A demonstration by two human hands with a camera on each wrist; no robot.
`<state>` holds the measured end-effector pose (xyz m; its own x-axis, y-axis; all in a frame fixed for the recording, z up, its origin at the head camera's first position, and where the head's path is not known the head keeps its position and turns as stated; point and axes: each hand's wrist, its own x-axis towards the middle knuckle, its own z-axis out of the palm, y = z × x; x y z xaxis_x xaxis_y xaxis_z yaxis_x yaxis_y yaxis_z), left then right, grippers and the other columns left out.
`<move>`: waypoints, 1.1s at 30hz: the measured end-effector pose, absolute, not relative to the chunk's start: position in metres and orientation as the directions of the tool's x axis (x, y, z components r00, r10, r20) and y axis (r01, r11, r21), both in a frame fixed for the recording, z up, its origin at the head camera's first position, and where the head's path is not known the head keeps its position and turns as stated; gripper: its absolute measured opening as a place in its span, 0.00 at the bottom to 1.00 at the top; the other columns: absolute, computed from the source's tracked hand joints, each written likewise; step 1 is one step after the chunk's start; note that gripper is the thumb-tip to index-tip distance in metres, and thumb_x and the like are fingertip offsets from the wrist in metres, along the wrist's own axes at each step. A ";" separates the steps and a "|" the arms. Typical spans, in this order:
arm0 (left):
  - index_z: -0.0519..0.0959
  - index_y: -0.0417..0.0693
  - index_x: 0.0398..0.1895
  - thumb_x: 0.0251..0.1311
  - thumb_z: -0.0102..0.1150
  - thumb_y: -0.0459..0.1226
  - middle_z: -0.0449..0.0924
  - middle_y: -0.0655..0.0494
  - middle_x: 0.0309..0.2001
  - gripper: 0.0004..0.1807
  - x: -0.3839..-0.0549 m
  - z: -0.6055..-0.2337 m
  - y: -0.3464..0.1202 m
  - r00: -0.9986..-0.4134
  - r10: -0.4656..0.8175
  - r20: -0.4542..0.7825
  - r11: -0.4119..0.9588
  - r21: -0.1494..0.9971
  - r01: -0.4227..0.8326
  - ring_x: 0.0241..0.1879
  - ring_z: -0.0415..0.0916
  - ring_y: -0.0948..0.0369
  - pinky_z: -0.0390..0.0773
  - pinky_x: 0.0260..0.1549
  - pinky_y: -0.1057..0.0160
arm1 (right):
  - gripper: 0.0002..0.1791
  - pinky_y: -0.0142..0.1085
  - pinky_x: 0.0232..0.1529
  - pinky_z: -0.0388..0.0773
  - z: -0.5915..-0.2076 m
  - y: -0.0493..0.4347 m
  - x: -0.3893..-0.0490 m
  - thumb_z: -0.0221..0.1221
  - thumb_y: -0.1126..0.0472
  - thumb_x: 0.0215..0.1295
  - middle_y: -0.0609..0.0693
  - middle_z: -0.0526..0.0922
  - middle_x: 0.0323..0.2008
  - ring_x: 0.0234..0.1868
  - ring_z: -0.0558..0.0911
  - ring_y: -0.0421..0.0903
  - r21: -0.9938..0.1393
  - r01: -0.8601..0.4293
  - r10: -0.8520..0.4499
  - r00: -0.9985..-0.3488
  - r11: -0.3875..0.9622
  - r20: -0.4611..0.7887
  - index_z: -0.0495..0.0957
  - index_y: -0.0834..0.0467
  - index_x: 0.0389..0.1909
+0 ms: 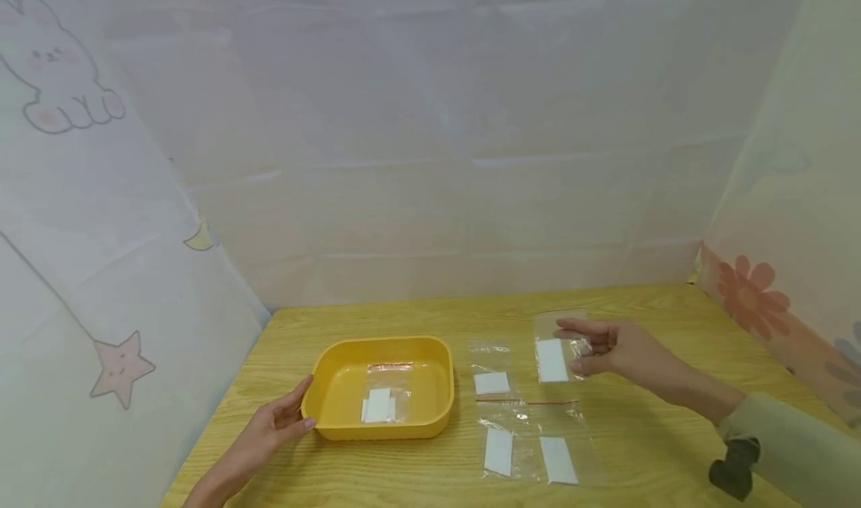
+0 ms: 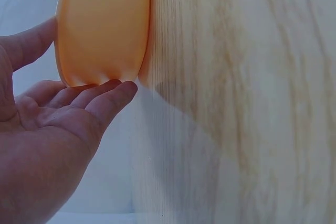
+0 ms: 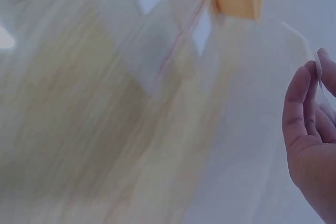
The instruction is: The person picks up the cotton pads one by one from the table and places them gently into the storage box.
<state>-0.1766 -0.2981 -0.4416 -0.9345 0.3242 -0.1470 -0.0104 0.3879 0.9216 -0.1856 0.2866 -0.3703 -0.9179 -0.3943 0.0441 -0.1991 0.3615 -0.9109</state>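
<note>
My left hand (image 1: 258,433) grips the left end of a yellow plastic tray (image 1: 383,432), thumb at the near corner and fingers along the outer wall. In the left wrist view, fingertips press against the orange-looking tray end (image 2: 102,35). A clear zip bag (image 1: 552,361) with a white card inside is pinched between thumb and fingers of my right hand (image 1: 628,355), above the table right of the tray. In the right wrist view the bag's edge shows thinly between the fingertips. Inside the tray lie stacked bags with white cards (image 1: 379,405).
Right of the tray, more clear bags with white cards lie on the wooden table (image 1: 646,433): one behind (image 1: 492,382), two nearer the front, at left (image 1: 498,452) and right (image 1: 558,460). A pale printed curtain (image 1: 437,194) encloses the table's back and sides.
</note>
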 end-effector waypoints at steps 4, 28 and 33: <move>0.48 0.41 0.86 0.78 0.60 0.41 0.41 0.37 0.82 0.43 -0.177 -0.442 -0.297 -0.934 0.326 -0.146 0.385 0.923 -0.010 0.77 0.49 0.35 0.71 0.67 0.49 | 0.43 0.39 0.44 0.85 -0.355 0.256 -0.196 0.73 0.62 0.65 0.64 0.73 0.72 0.42 0.82 0.46 -0.933 -0.189 -0.421 -0.906 0.305 0.046 0.66 0.62 0.79; 0.47 0.40 0.86 0.78 0.60 0.40 0.40 0.34 0.82 0.43 -0.176 -0.445 -0.298 -0.932 0.337 -0.133 0.388 0.922 0.009 0.77 0.49 0.33 0.69 0.67 0.41 | 0.38 0.40 0.33 0.84 -0.374 0.081 -0.241 0.73 0.70 0.64 0.59 0.79 0.67 0.32 0.86 0.53 -0.979 -0.107 -0.577 -0.817 0.174 -0.013 0.73 0.62 0.75; 0.47 0.41 0.86 0.79 0.59 0.40 0.40 0.35 0.82 0.43 -0.176 -0.445 -0.299 -0.931 0.341 -0.131 0.393 0.920 0.014 0.77 0.48 0.33 0.68 0.68 0.40 | 0.37 0.44 0.36 0.87 -0.386 0.056 -0.241 0.74 0.71 0.61 0.57 0.82 0.65 0.30 0.87 0.46 -0.980 -0.065 -0.564 -0.824 0.189 -0.054 0.76 0.62 0.72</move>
<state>-0.1763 -0.2988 -0.4452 -0.9307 0.3414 -0.1314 0.0142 0.3926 0.9196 -0.2412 0.0559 -0.3856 -0.8239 -0.5641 -0.0541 -0.0648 0.1886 -0.9799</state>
